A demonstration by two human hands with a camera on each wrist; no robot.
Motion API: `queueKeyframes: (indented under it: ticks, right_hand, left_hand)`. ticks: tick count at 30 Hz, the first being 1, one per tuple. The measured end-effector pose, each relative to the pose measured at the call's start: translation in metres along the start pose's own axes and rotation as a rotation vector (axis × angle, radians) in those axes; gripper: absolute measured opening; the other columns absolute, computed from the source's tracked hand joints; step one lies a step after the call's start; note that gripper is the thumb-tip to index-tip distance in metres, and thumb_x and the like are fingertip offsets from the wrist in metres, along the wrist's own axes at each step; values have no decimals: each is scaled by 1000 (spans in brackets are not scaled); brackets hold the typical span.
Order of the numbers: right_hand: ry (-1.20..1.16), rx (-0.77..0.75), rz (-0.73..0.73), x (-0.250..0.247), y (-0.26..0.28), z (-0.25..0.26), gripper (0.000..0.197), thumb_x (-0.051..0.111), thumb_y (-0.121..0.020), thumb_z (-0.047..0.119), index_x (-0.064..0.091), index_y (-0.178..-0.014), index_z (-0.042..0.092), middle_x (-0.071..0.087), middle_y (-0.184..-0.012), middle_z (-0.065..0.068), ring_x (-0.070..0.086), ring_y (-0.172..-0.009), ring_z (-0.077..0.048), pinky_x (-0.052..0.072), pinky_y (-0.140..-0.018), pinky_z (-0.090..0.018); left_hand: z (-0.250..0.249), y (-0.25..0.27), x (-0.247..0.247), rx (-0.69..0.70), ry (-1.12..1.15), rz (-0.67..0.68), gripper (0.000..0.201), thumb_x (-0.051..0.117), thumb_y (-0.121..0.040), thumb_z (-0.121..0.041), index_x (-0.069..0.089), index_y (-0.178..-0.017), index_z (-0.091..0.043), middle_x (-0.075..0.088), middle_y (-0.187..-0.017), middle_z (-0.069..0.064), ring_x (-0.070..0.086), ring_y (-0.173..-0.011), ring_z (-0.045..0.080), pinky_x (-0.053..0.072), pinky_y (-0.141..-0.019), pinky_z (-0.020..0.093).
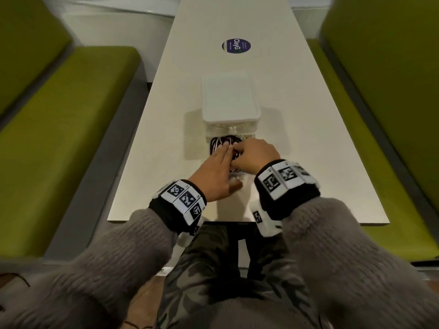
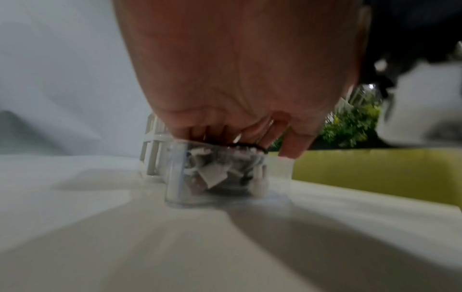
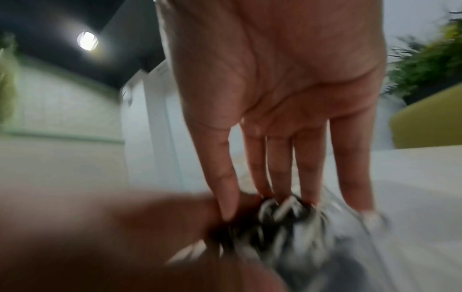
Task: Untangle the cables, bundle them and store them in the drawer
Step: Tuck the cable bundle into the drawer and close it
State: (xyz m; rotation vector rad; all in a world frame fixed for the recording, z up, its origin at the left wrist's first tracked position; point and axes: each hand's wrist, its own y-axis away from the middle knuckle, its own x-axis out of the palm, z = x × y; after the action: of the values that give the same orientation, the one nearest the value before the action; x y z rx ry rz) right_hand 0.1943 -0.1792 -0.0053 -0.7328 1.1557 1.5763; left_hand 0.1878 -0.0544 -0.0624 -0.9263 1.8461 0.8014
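A white drawer unit [image 1: 229, 98] stands mid-table, its clear drawer [image 2: 175, 177] pulled out toward me. Black and white cables [image 1: 219, 140] fill that drawer in a bundle. My left hand [image 1: 221, 157] lies over the drawer's left side, straight fingers pressing on the cables [image 2: 225, 164]. My right hand [image 1: 247, 150] comes in from the right beside it. In the right wrist view the right hand [image 3: 287, 158] has straight fingers with their tips on the cables [image 3: 280, 217], and the left hand [image 3: 100, 227] shows as a blur. The hands hide most of the drawer.
The long white table [image 1: 297, 138] runs away from me, with a round dark sticker [image 1: 236, 45] beyond the drawer unit. Green benches flank it on the left [image 1: 71, 115] and right [image 1: 392, 91]. The table's near edge is just behind my wrists.
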Motion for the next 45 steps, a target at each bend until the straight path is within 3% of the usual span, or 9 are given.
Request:
queueKeyframes:
  ticks: [3,7,11,17,22,26,31,35,45]
  right_hand:
    - [-210,-27,-57,-23,2,1,19,60,-85,11,67,-103,13,66,-104,-7,63,-99,-26,49,-81,-33]
    - [4,-149,-350,-42,-9,4,57,56,-86,6,42,-138,25,38,-142,-9,39,-129,-31,45,-89,-38]
    - [178,-160,-53,-46,-32,6,79,60,-90,38,9,-151,38,-2,-161,-3,-4,-148,-29,20,-114,-54]
    - [392,-218,-37,-38,-39,-3,106,78,-75,40,4,-151,38,4,-160,-4,7,-145,-31,35,-105,-50]
    - [448,-237,-133,-25,-39,-12,113,80,-71,41,-1,-150,39,2,-160,-6,8,-144,-30,40,-99,-47]
    - [454,-248,-149,-24,-40,-13,112,80,-71,44,0,-151,39,4,-159,-7,10,-143,-30,38,-101,-46]
    - [417,-312,-160,-29,-46,-19,89,68,-86,35,7,-150,41,14,-156,-8,15,-139,-32,43,-99,-46]
    - [483,-353,-202,-29,-48,-24,86,63,-89,24,5,-151,41,17,-154,-10,22,-135,-34,46,-92,-45]
    - [488,-358,-278,-19,-51,-28,90,67,-86,25,7,-150,42,19,-154,-10,25,-134,-33,44,-91,-40]
  left_hand:
    - [8,3,8,88,-69,-105,76,52,-92,-38,17,-146,2,25,-149,25,25,-139,37,24,-115,44]
    - [15,-1,8,135,-86,-117,61,34,-90,-37,43,-135,3,47,-132,30,49,-119,46,47,-95,51]
    - [16,-4,10,134,-120,-74,60,29,-91,-35,48,-131,6,44,-134,33,47,-121,49,42,-100,53]
    - [16,-6,6,29,-166,-45,61,33,-100,-33,10,-148,-3,13,-155,19,11,-145,29,12,-118,36]
    - [5,1,-2,-33,17,-87,74,44,-98,-25,-8,-147,-4,22,-152,19,25,-139,29,19,-111,30]
    - [3,0,-3,-34,-58,-42,67,38,-99,-25,-2,-147,0,11,-156,17,10,-144,27,6,-114,26]
    - [8,0,2,34,-25,-214,67,55,-92,-23,21,-145,0,29,-137,25,41,-121,38,39,-103,38]
    - [13,-1,4,44,9,-245,62,61,-89,-23,34,-140,-2,14,-146,21,34,-131,39,38,-107,44]
    - [10,-2,-3,14,-53,-105,77,53,-93,-27,2,-149,-13,8,-154,23,21,-140,34,24,-113,39]
